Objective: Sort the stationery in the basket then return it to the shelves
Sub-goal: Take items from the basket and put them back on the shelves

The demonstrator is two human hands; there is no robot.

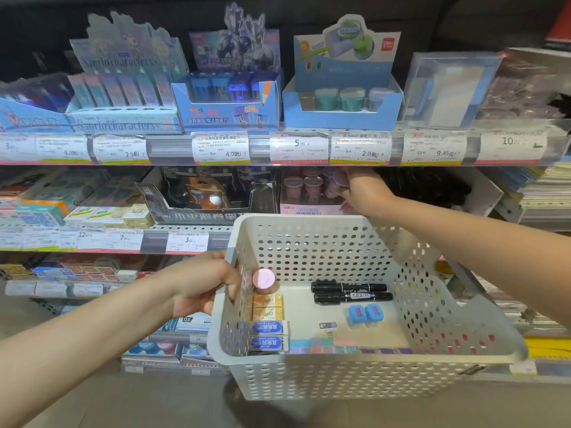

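Note:
My left hand point(204, 287) grips the left rim of a white perforated basket point(309, 248) held in front of the shelves. Inside lie a pink round sharpener point(263, 278), two yellow erasers point(267, 306), two blue erasers point(269, 335), two black markers point(350, 292), two blue sharpeners point(365, 315) and several pastel erasers point(324, 345) along the front wall. My right hand point(360, 188) reaches under the upper shelf and holds a lilac cup-shaped sharpener point(340, 180) over the pink display box point(304, 208) of like sharpeners point(304, 186).
The upper shelf carries display boxes: Sanrio erasers point(123, 97), blue sharpeners point(227, 97), round green sharpeners point(343, 100). Price tags point(221, 148) line the shelf edge. A black display box point(204, 193) stands left of the pink one. Notebooks point(543, 193) are stacked at right.

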